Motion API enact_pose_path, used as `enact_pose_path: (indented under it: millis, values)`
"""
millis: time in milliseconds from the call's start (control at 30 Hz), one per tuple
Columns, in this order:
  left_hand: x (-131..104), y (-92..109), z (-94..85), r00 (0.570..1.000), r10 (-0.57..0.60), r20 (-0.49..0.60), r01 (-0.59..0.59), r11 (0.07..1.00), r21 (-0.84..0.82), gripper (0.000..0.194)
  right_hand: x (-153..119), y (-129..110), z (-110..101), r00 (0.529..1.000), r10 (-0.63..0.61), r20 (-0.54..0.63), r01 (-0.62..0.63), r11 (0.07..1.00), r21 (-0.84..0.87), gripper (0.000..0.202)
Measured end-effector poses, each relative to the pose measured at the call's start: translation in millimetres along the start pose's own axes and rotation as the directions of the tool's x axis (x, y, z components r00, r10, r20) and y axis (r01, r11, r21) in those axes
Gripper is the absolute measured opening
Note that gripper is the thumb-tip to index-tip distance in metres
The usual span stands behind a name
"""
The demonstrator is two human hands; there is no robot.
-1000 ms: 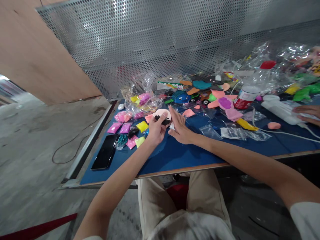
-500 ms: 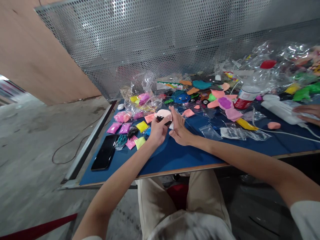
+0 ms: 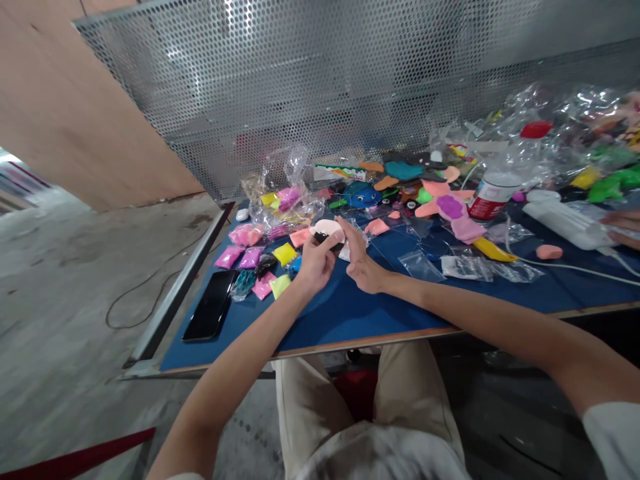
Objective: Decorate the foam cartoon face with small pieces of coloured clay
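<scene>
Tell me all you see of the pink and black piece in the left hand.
The piece looks like soft clay, rounded, pale pink on top and black below, with small marks too blurred to read. The left hand grips it, thumb across its front, over the blue table. The right hand is beside it; contact is unclear.

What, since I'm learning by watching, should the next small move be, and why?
Perhaps gently smooth the edge of the pale-and-black piece with the right hand: the left hand holds it, thumb across its front, and the right hand is close beside it.
</scene>
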State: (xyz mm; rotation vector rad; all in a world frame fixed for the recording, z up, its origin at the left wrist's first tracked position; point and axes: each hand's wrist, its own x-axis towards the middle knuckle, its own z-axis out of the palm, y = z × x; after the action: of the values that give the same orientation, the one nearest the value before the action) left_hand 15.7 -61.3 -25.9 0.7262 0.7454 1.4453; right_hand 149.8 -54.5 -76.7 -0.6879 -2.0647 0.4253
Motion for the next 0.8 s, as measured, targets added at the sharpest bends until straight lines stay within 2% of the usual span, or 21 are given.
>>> enact_pose_path:
  millis: [100, 500, 800]
  values:
    - [0.2, -0.2, -1.3, 1.0, 0.016, 0.015, -0.016, 1.0, 0.004, 0.041, 2.1, -0.5, -3.4, 1.0, -0.006, -0.018, 0.006, 1.0, 0.029, 0.11]
    - [1.7, 0.5, -5.3, 0.999, 0.051, -0.017, -0.051, 0.998, 0.026, 0.048, 5.8, 5.1, -6.1, 0.983, -0.07, -0.169, 0.059, 0.996, -0.073, 0.082]
    - [2.4, -3.3, -7.2, 1.0, 0.003, 0.021, -0.004, 0.999, 0.044, 0.046, 8.2, 8.2, -10.7, 0.992, -0.007, -0.128, -0.006, 0.995, -0.1, 0.082]
